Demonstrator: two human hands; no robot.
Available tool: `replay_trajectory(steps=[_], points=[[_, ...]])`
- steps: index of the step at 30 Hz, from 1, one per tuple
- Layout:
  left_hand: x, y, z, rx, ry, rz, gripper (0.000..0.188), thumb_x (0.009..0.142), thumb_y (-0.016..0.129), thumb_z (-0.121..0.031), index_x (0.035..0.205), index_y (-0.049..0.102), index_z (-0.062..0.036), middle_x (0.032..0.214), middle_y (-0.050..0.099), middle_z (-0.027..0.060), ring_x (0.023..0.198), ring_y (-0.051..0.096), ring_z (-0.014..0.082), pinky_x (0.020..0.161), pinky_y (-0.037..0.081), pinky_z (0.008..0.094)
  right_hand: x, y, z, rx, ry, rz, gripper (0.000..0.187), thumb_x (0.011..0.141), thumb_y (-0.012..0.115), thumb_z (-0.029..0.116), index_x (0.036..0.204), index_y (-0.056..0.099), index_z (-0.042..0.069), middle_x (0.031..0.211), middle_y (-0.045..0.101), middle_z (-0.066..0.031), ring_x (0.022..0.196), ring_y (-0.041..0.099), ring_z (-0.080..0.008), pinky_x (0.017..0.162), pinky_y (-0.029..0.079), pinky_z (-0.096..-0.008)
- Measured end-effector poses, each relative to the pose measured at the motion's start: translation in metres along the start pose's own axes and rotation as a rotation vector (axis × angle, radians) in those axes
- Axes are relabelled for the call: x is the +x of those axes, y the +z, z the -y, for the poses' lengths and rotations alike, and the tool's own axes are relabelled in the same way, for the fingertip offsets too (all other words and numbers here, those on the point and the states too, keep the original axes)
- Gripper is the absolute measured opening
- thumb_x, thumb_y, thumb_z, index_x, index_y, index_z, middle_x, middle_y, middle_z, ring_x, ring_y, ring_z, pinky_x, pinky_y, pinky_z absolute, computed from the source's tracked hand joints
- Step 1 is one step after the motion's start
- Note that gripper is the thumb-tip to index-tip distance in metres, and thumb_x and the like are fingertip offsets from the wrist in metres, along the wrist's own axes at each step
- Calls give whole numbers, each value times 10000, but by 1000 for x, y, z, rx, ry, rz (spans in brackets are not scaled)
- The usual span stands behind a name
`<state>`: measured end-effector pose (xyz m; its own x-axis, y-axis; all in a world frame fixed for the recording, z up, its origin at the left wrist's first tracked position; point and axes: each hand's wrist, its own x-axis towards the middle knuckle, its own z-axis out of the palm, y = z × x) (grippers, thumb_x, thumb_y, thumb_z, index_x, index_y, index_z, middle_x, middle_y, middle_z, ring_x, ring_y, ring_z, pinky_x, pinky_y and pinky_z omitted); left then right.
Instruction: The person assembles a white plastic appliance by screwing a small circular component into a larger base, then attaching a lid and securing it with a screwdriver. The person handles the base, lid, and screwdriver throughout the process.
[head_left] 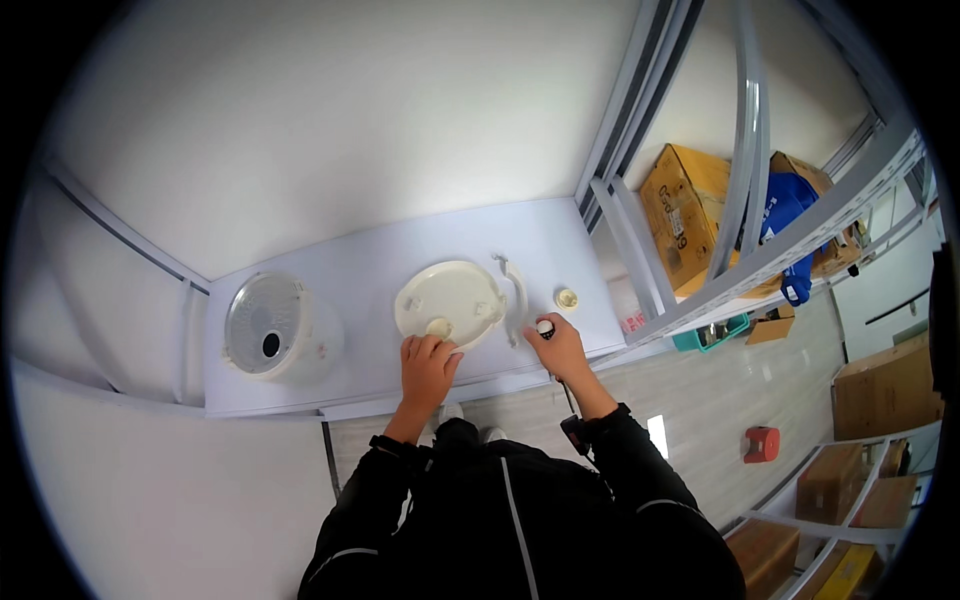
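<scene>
My left hand (427,372) has its fingers bent over the near rim of a round cream lid (455,288) that lies on the white table. Right at those fingertips is a small cream round piece (438,327), beside or on the lid. My right hand (562,355) is closed around a small object with a white round end and a dark body (545,327); most of it is hidden by the fingers. A pale curved handle-like part (517,290) lies between the lid and my right hand. Beyond that hand sits a small cream cap (567,298).
A white cylindrical appliance body (300,335) with a shiny metal inside stands at the table's left. Grey frame posts and a shelf with a yellow-brown carton (685,215) and blue cloth (790,205) border the right. A red stool (761,444) and cartons (885,390) stand on the right.
</scene>
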<state>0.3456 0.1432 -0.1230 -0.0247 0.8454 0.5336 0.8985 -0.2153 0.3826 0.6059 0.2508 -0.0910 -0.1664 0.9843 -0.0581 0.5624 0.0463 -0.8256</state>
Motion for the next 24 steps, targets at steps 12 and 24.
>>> replay_trajectory(steps=[12,24], points=[[40,-61,-9,-460,-478,-419,322,951,793,-159,1139,586,-1,1192,629,151,1066,616,250,928,508,407,33,37,-8,-105,-6,65,513,875,829,373,1175,644,1,1121,680,-268,1046,677,-447,898,557,-510],[35,-69,9,-918,-796,-444,362,929,816,-122,1144,552,-1,1093,666,85,959,632,139,866,535,307,45,46,-5,-223,7,26,475,864,803,278,1220,619,24,1113,699,-257,1068,687,-446,926,562,-513]])
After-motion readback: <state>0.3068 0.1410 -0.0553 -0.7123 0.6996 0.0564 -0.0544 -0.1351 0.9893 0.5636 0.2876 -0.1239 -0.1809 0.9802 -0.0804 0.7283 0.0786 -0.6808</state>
